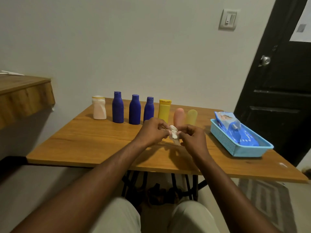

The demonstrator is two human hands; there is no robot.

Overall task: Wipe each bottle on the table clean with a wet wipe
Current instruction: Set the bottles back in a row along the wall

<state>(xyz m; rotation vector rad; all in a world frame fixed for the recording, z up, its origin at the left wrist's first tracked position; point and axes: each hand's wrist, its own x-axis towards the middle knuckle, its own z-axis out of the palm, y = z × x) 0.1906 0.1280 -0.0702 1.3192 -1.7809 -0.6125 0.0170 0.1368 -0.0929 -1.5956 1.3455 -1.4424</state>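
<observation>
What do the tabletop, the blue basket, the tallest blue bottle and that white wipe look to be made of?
Tabletop: wood or wood-look laminate, visible grain, slight sheen.
Blue basket: moulded plastic, with fine mesh walls.
Tallest blue bottle: probably plastic, opaque and matte, no glare.
White wipe: soft cloth-like sheet, crumpled, pinched by left hand and right hand; fibre unclear.

Room in a home, plain pale painted wall point(151, 47), white wall switch plate point(227, 19), black panelled door point(277, 106) with round metal knob point(265, 60), wood-topped table point(84, 140) on black iron legs point(195, 187), grey patterned mat point(267, 197) on the floor.
</observation>
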